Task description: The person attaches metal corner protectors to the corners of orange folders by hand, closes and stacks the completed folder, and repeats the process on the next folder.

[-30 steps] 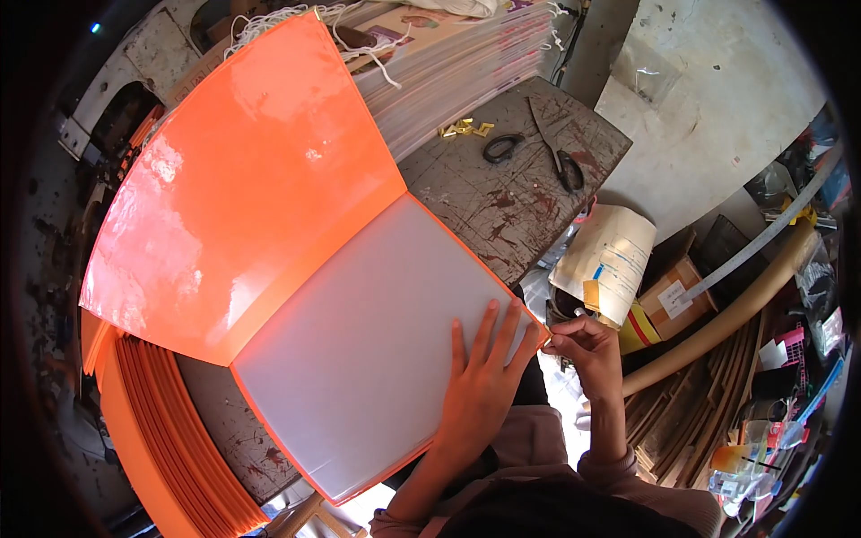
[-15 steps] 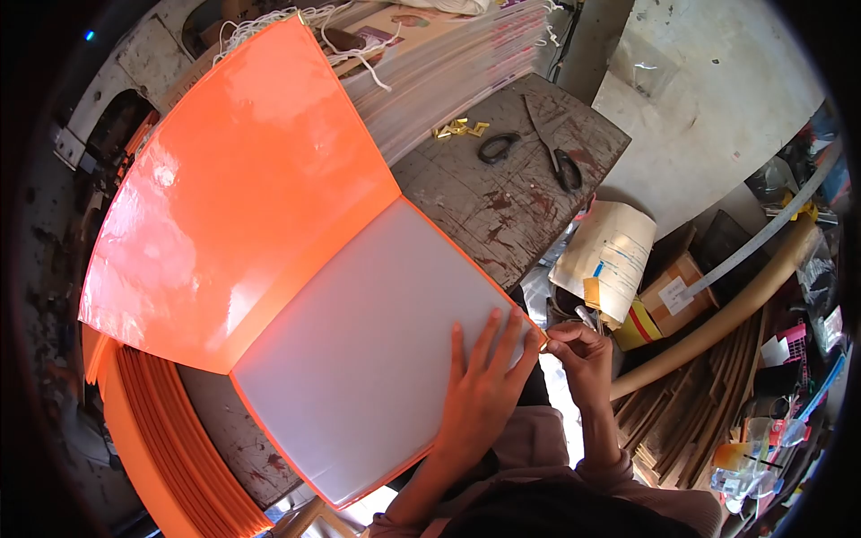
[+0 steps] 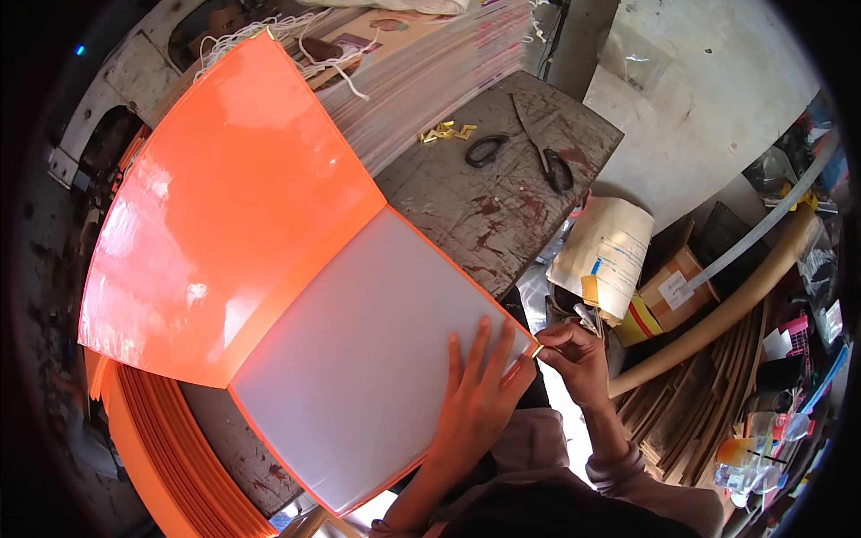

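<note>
One open orange folder (image 3: 233, 206) overhung the bench's (image 3: 466, 193) near edge; my left fingers (image 3: 479, 345), spread, steadied it, best for my right fingers' (image 3: 558, 360) square pinch on the gold corner piece (image 3: 537, 350).

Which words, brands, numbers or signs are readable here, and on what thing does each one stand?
None can be read for certain.
Cream paper roll: lines of marks, too blurred.
White label on the cardboard box: print too small.
Printed stack: print too blurred.
</note>
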### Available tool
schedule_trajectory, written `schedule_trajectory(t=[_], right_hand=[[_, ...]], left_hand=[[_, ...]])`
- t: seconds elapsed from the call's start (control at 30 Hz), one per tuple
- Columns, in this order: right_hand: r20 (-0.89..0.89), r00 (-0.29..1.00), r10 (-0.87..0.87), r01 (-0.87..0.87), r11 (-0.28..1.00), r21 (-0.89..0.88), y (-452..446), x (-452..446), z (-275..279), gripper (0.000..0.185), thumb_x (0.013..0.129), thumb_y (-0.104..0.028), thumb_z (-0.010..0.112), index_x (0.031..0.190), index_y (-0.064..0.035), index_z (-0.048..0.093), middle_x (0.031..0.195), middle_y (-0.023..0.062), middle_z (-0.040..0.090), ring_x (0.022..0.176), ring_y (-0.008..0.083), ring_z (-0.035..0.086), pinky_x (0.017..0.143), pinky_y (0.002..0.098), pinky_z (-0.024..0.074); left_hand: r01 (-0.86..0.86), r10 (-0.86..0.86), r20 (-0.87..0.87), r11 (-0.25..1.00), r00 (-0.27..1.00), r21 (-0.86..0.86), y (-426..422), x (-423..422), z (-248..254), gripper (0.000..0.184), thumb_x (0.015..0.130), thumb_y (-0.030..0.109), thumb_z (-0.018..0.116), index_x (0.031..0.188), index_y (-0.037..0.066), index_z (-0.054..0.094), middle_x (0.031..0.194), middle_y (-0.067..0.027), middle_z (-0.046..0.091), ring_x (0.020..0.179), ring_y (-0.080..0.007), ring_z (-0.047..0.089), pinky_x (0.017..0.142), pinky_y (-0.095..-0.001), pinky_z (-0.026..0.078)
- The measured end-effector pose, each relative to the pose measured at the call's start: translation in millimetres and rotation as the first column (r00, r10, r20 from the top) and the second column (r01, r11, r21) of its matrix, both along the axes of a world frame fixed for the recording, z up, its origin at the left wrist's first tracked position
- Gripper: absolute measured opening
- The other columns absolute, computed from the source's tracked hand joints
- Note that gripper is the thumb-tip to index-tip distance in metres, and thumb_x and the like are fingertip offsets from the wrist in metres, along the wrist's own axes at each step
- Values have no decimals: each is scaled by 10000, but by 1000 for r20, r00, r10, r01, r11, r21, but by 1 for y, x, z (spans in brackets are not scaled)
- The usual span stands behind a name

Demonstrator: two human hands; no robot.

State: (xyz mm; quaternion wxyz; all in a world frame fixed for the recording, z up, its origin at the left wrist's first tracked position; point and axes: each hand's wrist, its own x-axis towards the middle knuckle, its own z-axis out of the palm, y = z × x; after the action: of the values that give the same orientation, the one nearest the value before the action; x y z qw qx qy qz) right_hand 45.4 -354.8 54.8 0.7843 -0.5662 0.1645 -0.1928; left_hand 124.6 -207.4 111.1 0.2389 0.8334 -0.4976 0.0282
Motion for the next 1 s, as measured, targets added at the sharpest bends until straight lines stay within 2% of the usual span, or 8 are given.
schedule_trajectory(t=[0.23,0.37,0.47,0.6,0.63,0.67,0.73,1.0], right_hand=[[-8,999,42,-42,999,-25,-5,2,0,161,763,115,596,892,20,612,966,118,615,893,151,596,827,278,481],[-43,996,72,-73,997,-15,-9,3,0,146,763,110,604,877,19,617,978,115,618,901,152,596,831,278,482],[-34,999,-10,10,1000,21,1,1,-3,121,774,96,604,867,20,619,973,113,620,904,149,596,832,274,481],[21,1000,-1,0,999,52,0,4,-5,108,786,85,599,862,15,627,967,109,625,905,137,592,825,270,481],[-61,994,-91,90,995,-33,10,4,-4,105,786,84,599,866,22,627,974,116,624,904,142,594,820,270,484],[-87,988,-125,121,991,-50,15,2,-2,102,791,82,595,874,31,625,967,122,624,902,148,596,816,268,486],[-2,999,-37,37,999,-18,6,2,-8,101,792,86,591,873,33,622,963,124,623,902,152,596,811,267,489],[32,996,-79,79,997,19,13,7,-8,124,796,99,579,891,27,615,997,131,609,926,154,586,799,265,494]], left_hand=[[23,-23,15,999,1000,-27,2,0,-2,244,782,70,573,1024,76,606,1285,-164,442,1202,-400,406,950,-621,293],[44,-44,0,999,999,32,1,-2,0,232,799,73,547,1024,59,599,1292,-180,430,1225,-396,378,977,-619,251],[61,-60,-12,996,998,72,1,-2,3,232,808,67,524,1028,42,593,1297,-191,421,1240,-394,358,995,-615,219],[63,-60,-42,996,997,63,0,0,5,243,806,42,503,1034,20,584,1306,-202,408,1247,-398,345,1003,-611,203],[61,-59,-43,996,997,63,0,0,5,243,806,42,503,1034,20,584,1306,-202,408,1247,-398,345,1003,-611,203],[63,-60,-48,996,997,69,1,0,5,256,807,39,496,1049,16,578,1309,-203,405,1248,-401,343,1003,-612,202],[68,-64,-54,994,996,82,2,0,6,269,808,36,489,1064,12,571,1311,-205,402,1249,-404,340,1003,-613,200],[32,-27,-55,996,998,81,0,0,3,390,814,9,458,1197,44,519,1311,-182,416,1256,-366,349,1018,-592,188]])
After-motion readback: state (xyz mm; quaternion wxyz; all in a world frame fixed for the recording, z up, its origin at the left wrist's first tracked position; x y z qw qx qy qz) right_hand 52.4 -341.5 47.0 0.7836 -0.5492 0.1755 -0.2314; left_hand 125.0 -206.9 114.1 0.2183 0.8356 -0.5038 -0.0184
